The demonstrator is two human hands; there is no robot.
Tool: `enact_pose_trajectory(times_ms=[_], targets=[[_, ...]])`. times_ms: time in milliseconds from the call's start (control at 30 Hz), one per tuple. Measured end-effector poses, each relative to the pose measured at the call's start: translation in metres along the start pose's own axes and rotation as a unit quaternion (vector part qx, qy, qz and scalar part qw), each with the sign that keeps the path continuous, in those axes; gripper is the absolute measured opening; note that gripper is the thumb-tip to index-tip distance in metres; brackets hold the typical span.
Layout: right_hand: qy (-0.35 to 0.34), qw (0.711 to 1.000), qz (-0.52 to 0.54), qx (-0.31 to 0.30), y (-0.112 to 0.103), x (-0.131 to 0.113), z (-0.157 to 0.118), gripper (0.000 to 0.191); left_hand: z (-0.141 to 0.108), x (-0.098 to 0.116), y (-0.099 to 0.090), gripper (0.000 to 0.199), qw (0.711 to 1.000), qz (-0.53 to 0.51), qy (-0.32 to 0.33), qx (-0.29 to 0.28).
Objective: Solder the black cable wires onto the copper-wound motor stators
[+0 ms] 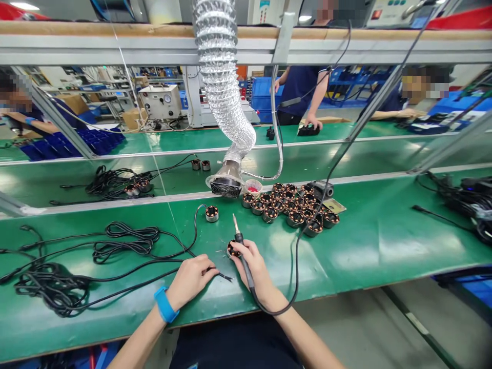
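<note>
My right hand [253, 269] is closed around a soldering iron [239, 239], its tip pointing up and away from me. Thumb and fingers of that same hand also touch a small copper-wound motor stator [231, 249] at the iron's left side. Pinched in my left hand [192, 279] is a black cable [221, 275], whose stripped wire ends stick out to the right toward my right hand. Just beyond, another stator [211, 213] stands on the green bench with a cable running from it. A tight group of stators [286, 202] sits at the back right.
Coiled black cables [49, 287] spread over the left of the bench. A flexible metal duct [223, 77] hangs down to a fume hood [226, 185]. Behind the stators is a small round dish [252, 187]. The iron's cord loops past my right forearm. Co-workers [303, 92] stand across the bench.
</note>
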State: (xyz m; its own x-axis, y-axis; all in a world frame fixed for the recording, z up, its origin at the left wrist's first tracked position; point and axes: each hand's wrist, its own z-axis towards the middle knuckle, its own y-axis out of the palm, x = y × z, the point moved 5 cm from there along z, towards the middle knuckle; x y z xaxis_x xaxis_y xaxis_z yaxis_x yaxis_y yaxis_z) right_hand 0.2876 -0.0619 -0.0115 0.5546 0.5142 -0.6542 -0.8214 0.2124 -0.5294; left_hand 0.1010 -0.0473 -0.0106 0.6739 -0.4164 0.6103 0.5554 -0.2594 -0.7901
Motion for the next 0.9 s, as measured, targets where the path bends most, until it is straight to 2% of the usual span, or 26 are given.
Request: enact_pose_trajectory(times_ms=[200, 267, 400, 533, 633, 700, 767, 833, 900], targets=[[0.027, 0.999, -0.017, -0.002, -0.002, 0.004, 0.002, 0.052, 0.019, -0.003, -0.015, 0.032, 0.98, -0.155, -0.081, 0.092], [0.034, 0.999, 0.005, -0.013, 0.0, 0.007, 0.004, 0.054, 0.028, -0.004, -0.015, 0.033, 0.975, -0.193, -0.086, 0.075], [0.042, 0.998, 0.038, -0.024, 0.007, 0.012, 0.005, 0.051, 0.042, 0.002, -0.004, 0.036, 0.956, -0.279, -0.091, -0.006], [0.046, 0.997, 0.058, -0.018, 0.011, 0.016, 0.004, 0.047, 0.053, 0.016, 0.006, 0.034, 0.939, -0.334, -0.08, -0.027], [0.053, 0.996, 0.063, -0.016, 0.01, 0.017, 0.004, 0.049, 0.058, 0.018, 0.005, 0.037, 0.95, -0.297, -0.093, -0.001], [0.056, 0.996, 0.063, -0.019, 0.01, 0.017, 0.004, 0.052, 0.06, 0.014, -0.007, 0.035, 0.966, -0.237, -0.079, 0.062], [0.055, 0.996, 0.064, -0.022, 0.009, 0.017, 0.004, 0.054, 0.06, 0.012, -0.02, 0.031, 0.981, -0.159, -0.035, 0.11], [0.056, 0.996, 0.064, -0.022, 0.009, 0.017, 0.004, 0.055, 0.06, 0.01, -0.026, 0.029, 0.991, -0.089, 0.006, 0.097], [0.059, 0.996, 0.064, -0.021, 0.009, 0.018, 0.003, 0.056, 0.06, 0.005, -0.026, 0.031, 0.997, -0.072, 0.009, 0.041]])
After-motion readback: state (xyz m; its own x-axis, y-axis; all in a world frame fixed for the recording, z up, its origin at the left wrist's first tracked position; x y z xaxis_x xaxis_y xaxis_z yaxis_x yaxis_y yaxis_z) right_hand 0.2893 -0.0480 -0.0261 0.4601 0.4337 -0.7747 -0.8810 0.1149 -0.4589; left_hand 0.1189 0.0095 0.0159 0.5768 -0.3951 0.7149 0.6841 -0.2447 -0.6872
